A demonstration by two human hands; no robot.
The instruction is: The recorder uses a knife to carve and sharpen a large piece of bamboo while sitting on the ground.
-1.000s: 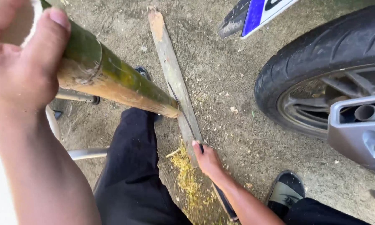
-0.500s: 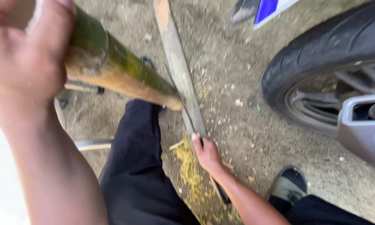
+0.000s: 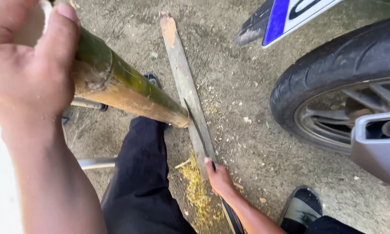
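Grip first: my left hand is clenched round the top of the bamboo pole, whose lower end rests against the plank on the ground. My right hand grasps the knife, its blade lying along the plank and its tip just beside the pole's end. I judge the pole could skid off the plank and the blade glance toward my leg. Against a second ago, the pole's end sits farther down the plank.
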